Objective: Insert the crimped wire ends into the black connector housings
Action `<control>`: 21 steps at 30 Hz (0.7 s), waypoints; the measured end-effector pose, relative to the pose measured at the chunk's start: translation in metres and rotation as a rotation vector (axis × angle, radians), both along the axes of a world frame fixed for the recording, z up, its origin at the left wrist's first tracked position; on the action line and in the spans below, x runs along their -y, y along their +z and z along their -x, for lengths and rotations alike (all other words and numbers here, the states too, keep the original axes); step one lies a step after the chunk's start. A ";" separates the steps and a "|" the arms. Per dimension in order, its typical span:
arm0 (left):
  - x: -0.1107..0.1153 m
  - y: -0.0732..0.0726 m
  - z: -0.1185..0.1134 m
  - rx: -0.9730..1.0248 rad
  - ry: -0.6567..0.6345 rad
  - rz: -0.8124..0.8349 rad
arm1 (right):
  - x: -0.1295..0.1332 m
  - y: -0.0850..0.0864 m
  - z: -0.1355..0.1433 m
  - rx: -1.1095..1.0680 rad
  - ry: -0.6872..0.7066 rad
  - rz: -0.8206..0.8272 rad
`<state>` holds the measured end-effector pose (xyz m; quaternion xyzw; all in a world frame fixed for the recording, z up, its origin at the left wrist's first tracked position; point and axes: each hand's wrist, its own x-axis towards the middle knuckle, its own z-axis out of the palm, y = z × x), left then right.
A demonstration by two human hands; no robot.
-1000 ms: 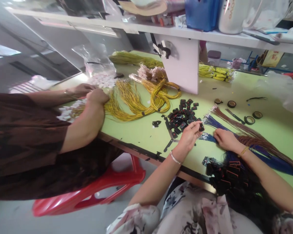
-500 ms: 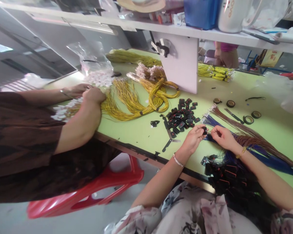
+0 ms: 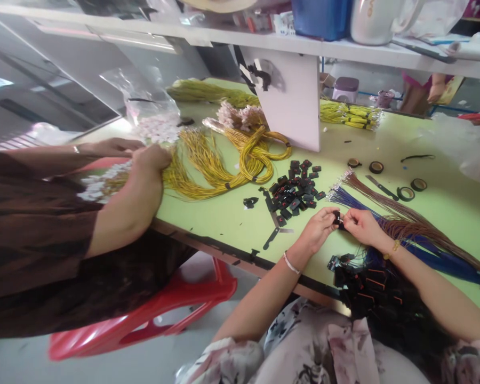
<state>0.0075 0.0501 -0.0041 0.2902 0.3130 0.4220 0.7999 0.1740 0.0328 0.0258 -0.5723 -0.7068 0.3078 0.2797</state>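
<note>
My left hand (image 3: 322,228) pinches a small black plastic connector housing (image 3: 336,217) above the table's near edge. Fingers closed, my right hand (image 3: 363,226) meets it from the right, pinching what looks like a thin wire with a pale tip at the housing; the fingers hide most of it. Just beyond my hands lie a bundle of blue wires (image 3: 346,199) and a bundle of brown wires (image 3: 370,194), both with metal-tipped ends. Left of them is a loose pile of black housings (image 3: 296,190). Below my right forearm sits a heap of black housings with wires (image 3: 370,285).
Tape rolls (image 3: 405,193) and a knife (image 3: 382,188) lie at the right. Another knife (image 3: 271,238) is near the front edge. At left, a co-worker's arms (image 3: 134,197) reach over yellow wire bundles (image 3: 200,173). A shelf (image 3: 256,41) overhangs the back; a red stool (image 3: 144,325) stands below.
My right hand has moved left to the housing, so both hands' fingertips now meet there. My left hand stays nearly still. The person in the background has shifted right.
</note>
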 end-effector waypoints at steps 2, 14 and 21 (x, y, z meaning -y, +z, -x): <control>0.001 0.002 0.000 -0.037 0.007 -0.012 | 0.000 0.000 0.001 -0.027 0.004 0.016; 0.008 -0.003 -0.009 -0.295 0.133 -0.109 | 0.002 -0.004 0.001 0.001 0.072 -0.004; 0.009 0.000 -0.008 -0.337 0.143 -0.140 | -0.016 0.004 -0.006 0.091 0.121 -0.040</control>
